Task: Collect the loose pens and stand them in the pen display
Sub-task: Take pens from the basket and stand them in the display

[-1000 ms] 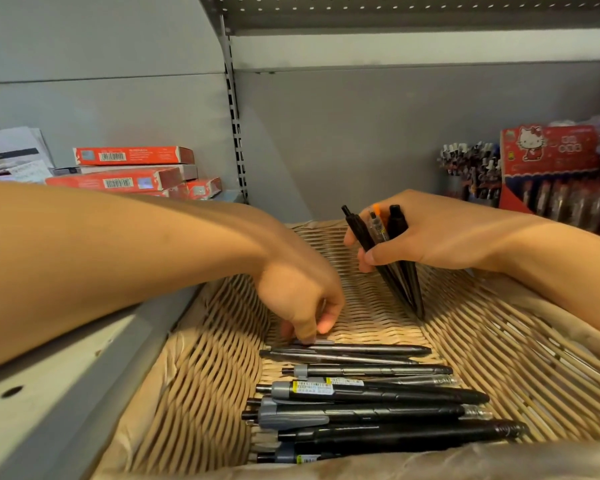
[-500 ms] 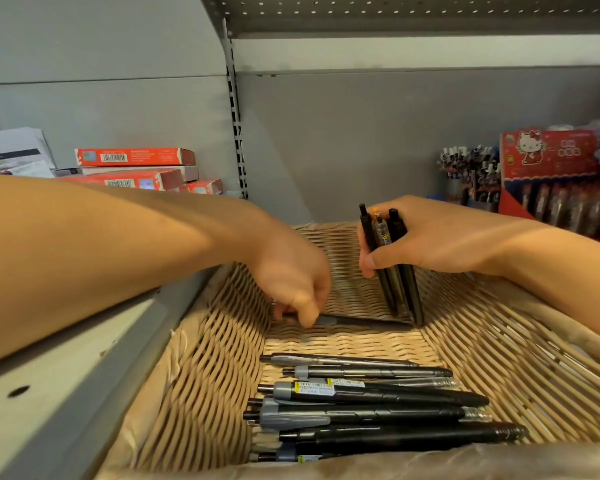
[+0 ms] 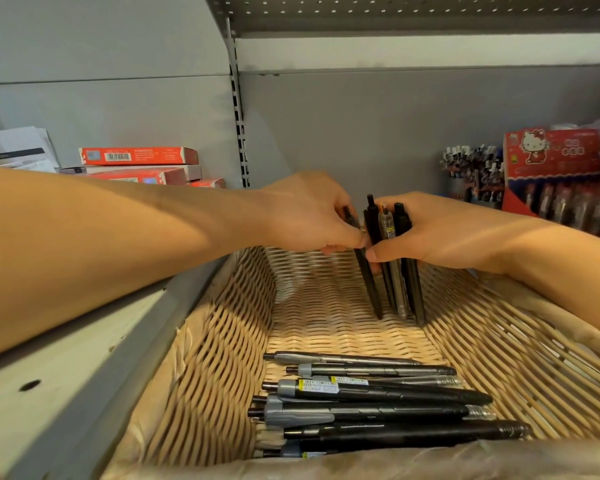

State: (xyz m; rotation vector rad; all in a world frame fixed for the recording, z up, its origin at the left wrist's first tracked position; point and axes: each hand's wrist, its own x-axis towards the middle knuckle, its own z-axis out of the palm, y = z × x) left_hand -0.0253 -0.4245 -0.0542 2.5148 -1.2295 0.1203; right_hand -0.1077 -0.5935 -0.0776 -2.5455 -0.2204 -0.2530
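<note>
So the big thing here is the wicker basket [image 3: 222,358] sitting on a grey metal shelf [image 3: 66,393], and it takes up most of the view. On the basket floor, close to the camera, there's a pile of loose pens [image 3: 371,400] lying flat, long axes running left to right, stacked side by side. Off to the right at the back is a red pen display box [image 3: 551,157] with a cartoon cat on it, and a cup of pens [image 3: 471,168] just beside it. Some red flat boxes [image 3: 139,156] are stacked at back left.

At the far end of the basket, the right hand [image 3: 440,233] is clamped around a bundle of upright pens [image 3: 395,265], tips resting on the weave. The left hand [image 3: 309,216] is right beside it, fingers pinching a single black pen [image 3: 366,278], also near upright and touching the bundle.

My read: that single pen is about to be handed into the right hand's bundle. The key bit for what's next is that the flat pile sits toward the camera from both hands, and the left hand looks like the one free to reach back for it. The display is well off to the right, on the right hand's side.
</note>
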